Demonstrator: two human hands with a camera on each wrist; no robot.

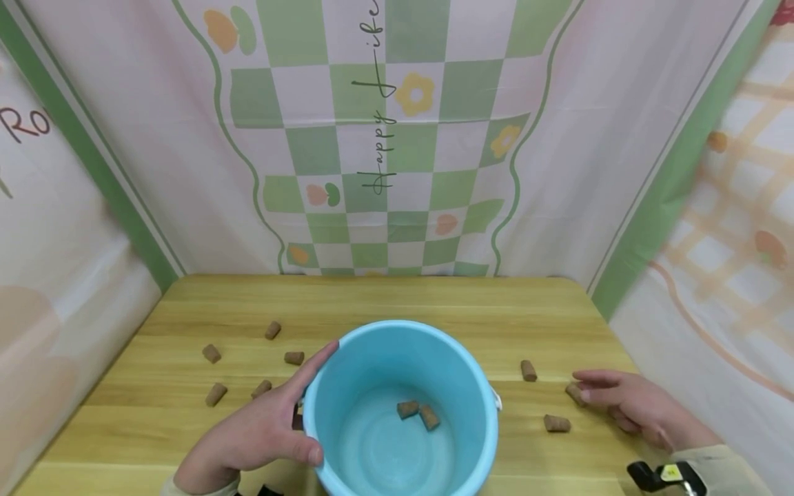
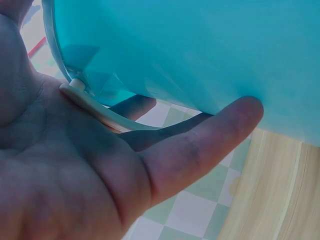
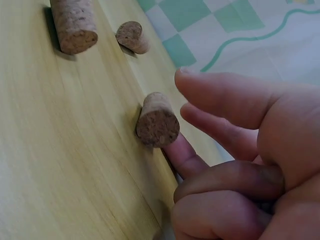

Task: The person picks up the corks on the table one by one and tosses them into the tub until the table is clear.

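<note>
A light blue bucket (image 1: pixel 397 337) stands at the table's near middle, and two brown corks (image 1: pixel 407 410) lie on its floor. My left hand (image 1: pixel 267 427) holds the bucket's left side, thumb at the near rim and the other fingers spread along the outer wall. In the left wrist view, a fingertip (image 2: pixel 250 107) presses the blue wall beside the white handle (image 2: pixel 100 112). Over at the right, my right hand (image 1: pixel 639 406) is at a cork (image 3: pixel 157 120), its thumb and forefinger apart. One fingertip is close behind that cork; contact cannot be told. Its lower fingers are bent.
Two more corks, one farther back (image 1: pixel 528 370) and one nearer (image 1: pixel 557 424), lie between the bucket and my right hand. Several corks (image 1: pixel 216 394) are scattered left of the bucket. The wooden table (image 1: pixel 384 296) meets a checked cloth wall (image 1: pixel 409 151); cloth also hangs at both sides.
</note>
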